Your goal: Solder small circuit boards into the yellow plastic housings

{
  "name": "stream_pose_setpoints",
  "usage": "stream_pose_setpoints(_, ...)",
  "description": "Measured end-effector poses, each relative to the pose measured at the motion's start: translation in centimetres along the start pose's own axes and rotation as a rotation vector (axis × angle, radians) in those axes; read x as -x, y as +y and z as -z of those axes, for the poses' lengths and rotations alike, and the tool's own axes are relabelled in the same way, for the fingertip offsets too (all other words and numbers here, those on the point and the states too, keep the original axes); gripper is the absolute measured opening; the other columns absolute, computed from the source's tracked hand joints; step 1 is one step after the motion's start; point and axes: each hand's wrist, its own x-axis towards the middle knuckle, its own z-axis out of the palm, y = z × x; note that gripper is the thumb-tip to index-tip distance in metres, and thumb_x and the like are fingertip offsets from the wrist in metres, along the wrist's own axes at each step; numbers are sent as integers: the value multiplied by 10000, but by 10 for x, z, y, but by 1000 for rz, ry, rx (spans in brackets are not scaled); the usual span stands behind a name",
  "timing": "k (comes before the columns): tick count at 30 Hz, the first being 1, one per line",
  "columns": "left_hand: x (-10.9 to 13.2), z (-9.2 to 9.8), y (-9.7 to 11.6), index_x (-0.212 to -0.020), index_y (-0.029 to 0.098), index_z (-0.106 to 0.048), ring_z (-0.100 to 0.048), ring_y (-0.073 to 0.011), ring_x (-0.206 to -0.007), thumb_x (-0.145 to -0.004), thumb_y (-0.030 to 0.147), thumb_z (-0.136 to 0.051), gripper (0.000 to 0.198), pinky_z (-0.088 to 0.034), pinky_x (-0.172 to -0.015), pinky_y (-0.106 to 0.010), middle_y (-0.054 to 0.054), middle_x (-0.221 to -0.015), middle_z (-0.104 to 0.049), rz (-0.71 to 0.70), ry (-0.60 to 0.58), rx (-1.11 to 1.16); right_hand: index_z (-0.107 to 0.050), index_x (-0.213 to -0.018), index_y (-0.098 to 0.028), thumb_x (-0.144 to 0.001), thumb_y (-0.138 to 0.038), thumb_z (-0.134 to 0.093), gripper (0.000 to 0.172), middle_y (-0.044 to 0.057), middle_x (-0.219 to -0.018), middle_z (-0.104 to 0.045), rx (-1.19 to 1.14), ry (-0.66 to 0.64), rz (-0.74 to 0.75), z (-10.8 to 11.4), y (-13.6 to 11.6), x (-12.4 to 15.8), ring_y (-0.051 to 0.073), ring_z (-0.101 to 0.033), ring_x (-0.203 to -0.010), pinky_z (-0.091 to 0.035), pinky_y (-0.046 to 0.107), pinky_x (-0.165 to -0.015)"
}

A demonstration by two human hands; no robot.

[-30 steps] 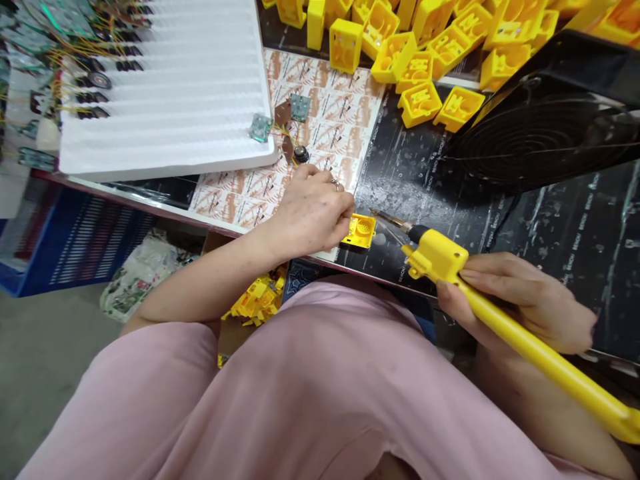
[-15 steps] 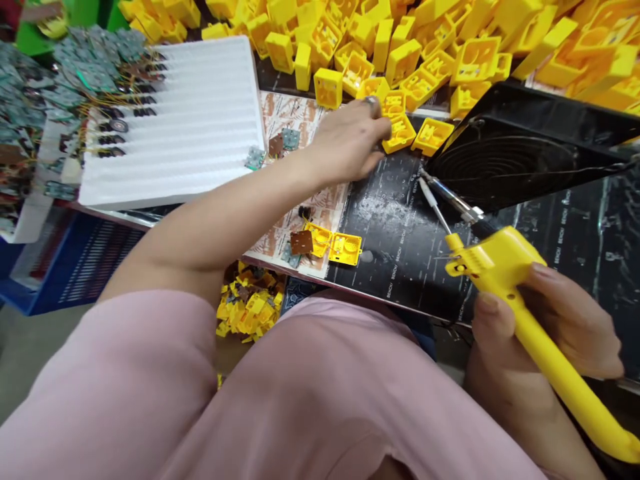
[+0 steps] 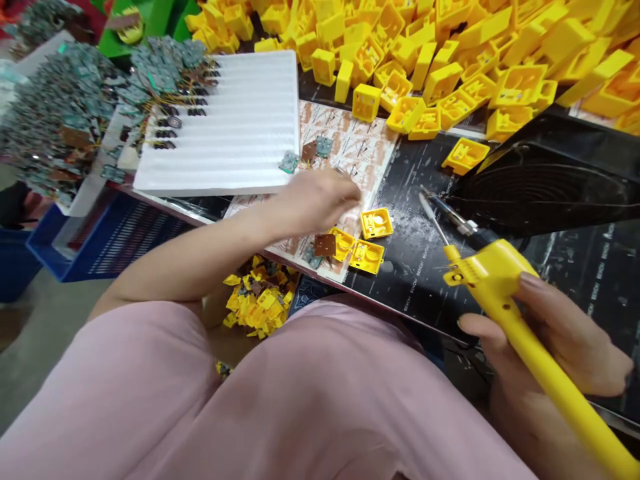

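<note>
All right fingers [image 3: 563,327] clamped around a yellow soldering iron [image 3: 520,327]; left fingers [image 3: 345,190] together, blurred, over a paper sheet [image 3: 373,153].

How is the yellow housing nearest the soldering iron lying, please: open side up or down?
Open side up: the yellow plastic housing shows its round recess, on the black bench mat.

Person wears pale pink trousers [image 3: 310,400], right hand [image 3: 580,347] bare.

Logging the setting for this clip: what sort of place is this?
Probably an electronics assembly workshop: heaps of yellow plastic housings, a mass of wired green circuit boards, and a yellow soldering iron in the right hand.
</note>
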Motion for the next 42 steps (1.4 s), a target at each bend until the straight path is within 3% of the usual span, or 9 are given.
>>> stream_pose_setpoints(3, 10, 10, -53, -1076, 243, -757, -645, -262, -1035, -944, 294, -450, 338, -488, -910, -417, -79, -1097, -727, 197, 139, -44, -585, -1365, -264, -936, -250, -681, 440, -32, -732, -705, -18, -178, 115, -7, -15, -31, 127, -657, -566, -536, 221, -616)
stream_pose_setpoints(6, 9, 13, -94, -1110, 267, -758, -616, -289, -1107, -871, 296, -503, 351, -450, -1002, -451, -78, -1184, -695, 199, 125, -76, -653, -1175, -289, -958, -216, -642, 230, -35, -744, -711, 15, -299, 141, -23, -22, -57, 121, -663, -580, -491, 218, -573)
stream_pose_setpoints(12, -6, 4, -125, -1142, 262, -734, -590, -300, -1139, -713, 304, -604, 451, -450, -1025, -434, -61, -1173, -674, 96, -48, -57, -553, -1309, -273, -917, -319, -659, 409, 68, -1155, -722, -175, -561, 162, -76, -3, -90, 244, -710, -1006, -574, 364, -860)
stream_pose_setpoints(18, -12, 15, -113, -943, 247, -740, -588, -317, -1145, -719, 317, -584, 282, -446, -1012, -455, -47, -1005, -648, 199, -23, -44, -558, -1288, -267, -930, -400, -638, 390, 50, -1053, -726, -180, -541, 8, -92, -2, -96, 211, -705, -857, -567, 337, -775)
stream_pose_setpoints(23, -3, 26, -87, -872, 221, -715, -664, -239, -887, -735, 307, -530, 246, -490, -863, -403, -11, -779, -629, 259, 24, -47, -541, -1310, -242, -914, -435, -669, 459, 68, -1050, -714, -158, -495, -1, -98, -11, -89, 220, -703, -860, -574, 344, -754)
stream_pose_setpoints(30, 0, 43, -60, -1131, 207, -689, -619, -176, -839, -847, 375, -580, 348, -508, -783, -398, -53, -1026, -757, 107, 199, 481, -527, -1322, -265, -914, -381, -663, 445, 57, -1078, -716, -169, -516, -30, -102, -16, -83, 171, -690, -761, -579, 305, -709)
stream_pose_setpoints(34, -7, 20, -49, -1357, 134, -604, -659, -158, -914, -849, 231, -534, 521, -532, -826, -339, -70, -1101, -775, 3, 16, 561, -525, -1338, -259, -891, -373, -699, 493, 75, -1120, -721, -133, -507, -37, -96, -15, -79, 220, -727, -896, -590, 322, -755)
stream_pose_setpoints(37, -12, -7, -41, -1305, 177, -666, -709, -153, -929, -835, 159, -489, 503, -535, -839, -294, -34, -1036, -796, -53, -118, 444, -511, -1359, -271, -883, -367, -727, 531, 70, -1170, -719, -179, -471, -57, -85, -19, -71, 227, -740, -934, -600, 324, -777)
stream_pose_setpoints(42, -13, -22, -26, -1151, 233, -754, -722, -166, -1050, -896, 215, -531, 340, -519, -920, -289, -30, -1151, -781, -69, -191, 361, -635, -1229, -341, -862, -236, -763, 403, -14, -986, -766, -155, -120, -84, -57, -31, -55, 192, -746, -793, -619, 314, -761)
